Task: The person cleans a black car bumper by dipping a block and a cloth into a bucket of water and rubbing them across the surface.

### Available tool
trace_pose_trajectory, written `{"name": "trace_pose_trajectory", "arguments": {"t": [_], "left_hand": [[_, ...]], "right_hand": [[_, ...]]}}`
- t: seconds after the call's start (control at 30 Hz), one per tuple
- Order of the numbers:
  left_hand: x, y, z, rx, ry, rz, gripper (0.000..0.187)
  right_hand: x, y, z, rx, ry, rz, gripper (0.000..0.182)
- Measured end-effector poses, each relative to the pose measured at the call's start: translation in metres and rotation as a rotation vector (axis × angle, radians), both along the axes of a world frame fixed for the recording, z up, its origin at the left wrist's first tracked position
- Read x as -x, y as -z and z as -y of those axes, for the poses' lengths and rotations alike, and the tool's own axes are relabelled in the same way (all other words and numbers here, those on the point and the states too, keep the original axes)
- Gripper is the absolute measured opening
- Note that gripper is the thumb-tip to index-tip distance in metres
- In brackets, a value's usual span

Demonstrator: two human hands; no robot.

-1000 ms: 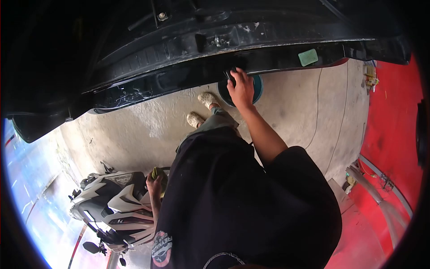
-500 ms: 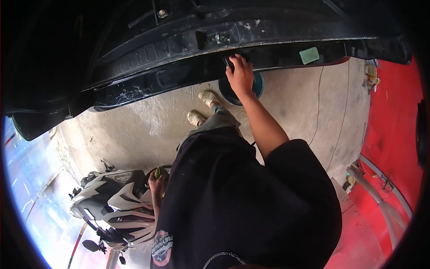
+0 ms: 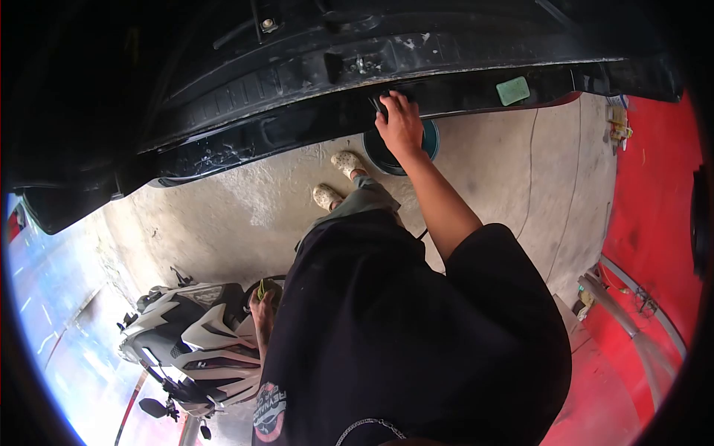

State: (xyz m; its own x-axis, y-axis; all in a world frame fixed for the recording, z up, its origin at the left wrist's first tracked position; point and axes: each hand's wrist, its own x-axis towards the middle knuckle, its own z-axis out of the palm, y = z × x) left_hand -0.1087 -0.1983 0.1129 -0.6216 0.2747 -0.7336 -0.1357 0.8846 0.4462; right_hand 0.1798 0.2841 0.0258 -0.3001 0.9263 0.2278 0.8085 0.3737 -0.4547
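Observation:
My right hand [image 3: 400, 126] is curled on the glossy black bumper [image 3: 297, 125], gripping a small dark object [image 3: 381, 102] that mostly disappears under my fingers; its kind does not show. Down by my side, my left hand [image 3: 261, 305] is closed around a yellow-green cloth [image 3: 262, 290]. On the bumper to the right of my right hand lies a green, sponge-like block [image 3: 513, 91]. Below my right wrist stands a dark teal bucket [image 3: 431, 141], partly hidden by my hand and forearm.
Scuffed black vehicle bodywork [image 3: 297, 82] rises beyond the bumper. A white and black motorcycle [image 3: 201, 334] stands behind me on the left. Grey pipes [image 3: 628, 320] run along the red wall [image 3: 662, 208] at right. Thin dark lines cross the concrete floor [image 3: 483, 171].
Almost nothing differs. My right hand stays at the same spot on the bumper, and my left hand still grips the cloth. The view has shifted very slightly.

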Motion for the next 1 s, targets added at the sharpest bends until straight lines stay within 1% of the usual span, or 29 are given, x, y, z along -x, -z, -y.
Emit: {"name": "trace_pose_trajectory", "arguments": {"t": [0.03,0.07,0.1,0.17,0.2,0.23,0.27,0.3,0.33,0.37,0.43,0.47,0.57,0.67,0.7,0.77,0.8,0.9,0.93,1.0], "left_hand": [[0.003,0.003,0.001,-0.002,0.007,0.005,0.041],[0.008,0.011,0.006,-0.053,0.059,-0.022,0.041],[0.015,0.024,0.022,-0.102,0.108,-0.048,0.041],[0.015,0.024,0.023,-0.101,0.091,-0.051,0.041],[0.013,0.010,0.006,-0.049,0.029,-0.029,0.041],[0.012,0.002,-0.003,0.000,-0.032,-0.008,0.040],[0.013,0.001,-0.002,-0.011,-0.017,0.004,0.040],[0.015,0.006,0.001,0.006,-0.011,-0.002,0.040],[0.016,0.011,0.004,0.022,-0.004,-0.007,0.039],[0.017,0.015,0.007,0.038,0.002,-0.012,0.039],[0.016,0.014,0.005,-0.019,-0.015,0.037,0.040],[0.015,0.013,0.004,-0.047,-0.024,0.061,0.040],[0.021,0.027,0.018,-0.085,-0.037,0.076,0.041],[0.018,0.012,0.003,0.019,-0.001,0.025,0.042],[0.018,0.014,0.006,-0.008,-0.021,0.034,0.043],[0.019,0.019,0.011,-0.062,-0.058,0.055,0.043],[0.018,0.017,0.010,-0.057,-0.065,0.058,0.044],[0.013,0.011,0.006,-0.046,-0.078,0.038,0.044],[0.009,0.007,0.004,-0.044,-0.077,0.013,0.044],[0.007,0.007,0.007,-0.066,-0.079,0.010,0.044]], "right_hand": [[0.000,-0.003,0.001,0.024,0.007,0.005,0.042],[-0.004,-0.008,0.008,0.193,0.002,0.005,0.054],[-0.009,-0.006,0.014,0.219,0.033,-0.074,0.059],[-0.021,0.007,0.029,0.276,0.087,-0.229,0.068],[-0.029,0.009,0.033,0.341,0.120,-0.332,0.074],[-0.035,0.010,0.032,0.488,0.195,-0.362,0.067],[-0.044,0.009,0.032,0.812,0.296,-0.709,0.063],[-0.046,-0.012,0.029,1.130,0.396,-1.060,0.060],[-0.053,0.000,0.030,1.177,0.410,-1.230,0.054],[-0.056,-0.004,0.030,1.214,0.379,-1.360,0.053],[-0.058,-0.013,0.030,1.279,0.306,-1.621,0.050],[-0.059,-0.011,0.030,1.296,0.319,-1.641,0.050],[-0.059,0.000,0.034,1.277,0.228,-1.695,0.050],[-0.036,-0.023,0.030,1.037,0.421,-0.991,0.051],[-0.032,-0.017,0.032,0.713,0.254,-0.691,0.055],[-0.023,-0.004,0.032,0.366,0.097,-0.404,0.057],[-0.019,-0.001,0.031,0.274,0.042,-0.314,0.056],[-0.014,0.003,0.032,0.146,-0.007,-0.094,0.053],[-0.014,0.009,0.030,0.077,-0.036,-0.067,0.051],[-0.011,0.013,0.027,0.067,-0.022,-0.037,0.048]]}}
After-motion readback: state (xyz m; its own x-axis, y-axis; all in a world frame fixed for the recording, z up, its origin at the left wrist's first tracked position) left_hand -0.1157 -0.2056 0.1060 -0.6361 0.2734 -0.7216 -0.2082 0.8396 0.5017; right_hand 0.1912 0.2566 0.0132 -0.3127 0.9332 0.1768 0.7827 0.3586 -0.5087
